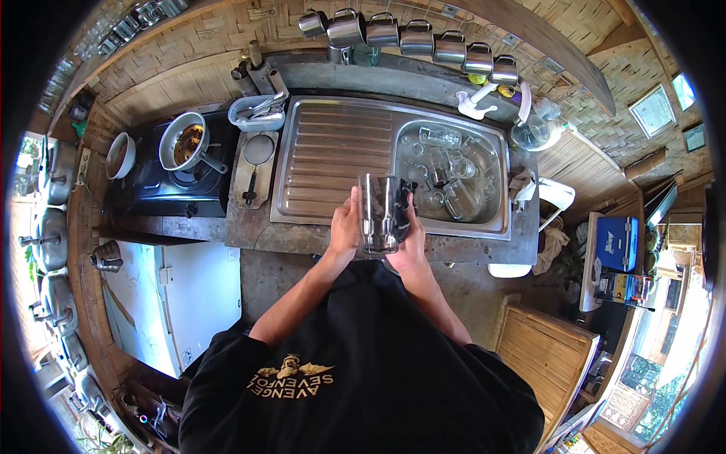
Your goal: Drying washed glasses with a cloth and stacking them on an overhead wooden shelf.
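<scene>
While both hands meet in front of the steel sink unit (276, 212), a clear glass vessel (376, 213) is held between them, over the near edge of the surface (295, 240) and to the left of the basin. The left hand (346, 225) has its grip closed on the left side of the vessel, fingers against the wall. The right hand (412, 242) grips the vessel from the other side, and a dark, rough-edged thing (403, 206) lies between its fingers and the glass; what that thing is, I cannot tell. Nor is it clear which end of the vessel is the mouth. In the basin, to the right, several clear glasses (461, 200) lie crowded together, some on their sides. The ribbed drainboard (333, 151) fills the left part of the unit, and a white faucet (475, 102) stands behind the basin. Left of the drainboard, a round strainer (259, 149) lies on a small board (262, 189), with a pale container (257, 125) of cutlery just behind it. Farther left, a pan (189, 118) with dark contents sits on a black stove (144, 197), its handle pointing toward the board. Steel mugs (416, 38) hang in a row above the back of the sink.
</scene>
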Tool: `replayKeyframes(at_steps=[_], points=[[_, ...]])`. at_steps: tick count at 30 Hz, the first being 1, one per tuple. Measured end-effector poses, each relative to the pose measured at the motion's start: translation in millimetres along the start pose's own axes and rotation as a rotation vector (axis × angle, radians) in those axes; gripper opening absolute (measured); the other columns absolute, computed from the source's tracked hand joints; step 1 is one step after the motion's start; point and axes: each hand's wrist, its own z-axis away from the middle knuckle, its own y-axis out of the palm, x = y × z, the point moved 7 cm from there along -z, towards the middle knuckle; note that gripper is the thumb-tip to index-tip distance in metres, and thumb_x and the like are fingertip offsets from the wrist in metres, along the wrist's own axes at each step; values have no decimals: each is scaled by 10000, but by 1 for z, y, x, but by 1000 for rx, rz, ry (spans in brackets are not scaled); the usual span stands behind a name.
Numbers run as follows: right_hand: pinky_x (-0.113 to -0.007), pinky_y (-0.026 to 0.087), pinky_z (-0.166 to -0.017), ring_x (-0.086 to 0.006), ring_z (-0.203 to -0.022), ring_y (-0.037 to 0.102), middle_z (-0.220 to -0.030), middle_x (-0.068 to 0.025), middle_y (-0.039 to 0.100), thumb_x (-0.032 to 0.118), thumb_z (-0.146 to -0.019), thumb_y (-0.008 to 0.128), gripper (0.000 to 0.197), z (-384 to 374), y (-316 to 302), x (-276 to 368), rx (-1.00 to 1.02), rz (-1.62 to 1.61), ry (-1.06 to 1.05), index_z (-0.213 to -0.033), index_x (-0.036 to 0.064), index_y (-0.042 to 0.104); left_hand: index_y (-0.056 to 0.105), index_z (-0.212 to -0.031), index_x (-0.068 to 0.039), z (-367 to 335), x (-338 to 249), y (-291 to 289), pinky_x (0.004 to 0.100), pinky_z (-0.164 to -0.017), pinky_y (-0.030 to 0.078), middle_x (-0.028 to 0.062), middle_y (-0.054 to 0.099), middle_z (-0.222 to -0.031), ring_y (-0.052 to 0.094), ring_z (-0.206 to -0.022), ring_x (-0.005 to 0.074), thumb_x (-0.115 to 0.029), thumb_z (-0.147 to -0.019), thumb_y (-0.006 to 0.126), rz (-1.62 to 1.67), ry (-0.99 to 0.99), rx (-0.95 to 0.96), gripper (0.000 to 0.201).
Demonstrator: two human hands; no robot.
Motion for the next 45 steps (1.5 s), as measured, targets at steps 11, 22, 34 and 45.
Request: replayKeyframes(at_steps=[11, 22, 34, 45], points=[[-367, 501, -950, -203, -1070, 639, -1251, -93, 623, 463, -1016, 394, 552, -10, 21, 12, 48, 138, -86, -1344, 34, 503, 647, -685, 32, -3, 39, -5, 320, -481, 406, 64, 548, -553, 499, -488, 137, -660, -962, 349, -104, -104, 96, 803], [-350, 533, -824, -203, -928, 663, -1030, -71, 677, 327, -953, 609, 365, 10, 6, -12, -128, 50, -26, -1162, 28, 589, 637, -845, 71, 6, -32, -20, 356, -630, 463, 152, 628, -690, 603, -633, 239, -569, -1014, 295, -284, 215, -288, 744], [-368, 533, -840, -209, -967, 664, -1073, -70, 680, 303, -974, 555, 312, 15, 7, -17, -190, 6, 21, -1134, 42, 617, 609, -811, 57, 64, -103, 0, 375, -716, 463, 158, 604, -888, 592, -797, 302, -199, -996, 457, -656, 965, -476, 351], [-378, 547, -813, -256, -963, 669, -1054, -112, 665, 168, -930, 570, 298, 38, 18, 16, 255, 1280, -603, -1183, 12, 595, 612, -747, 5, 81, -101, 20, 357, -566, 485, 106, 589, -813, 622, -679, 271, -128, -863, 682, -769, 1212, -253, 189]])
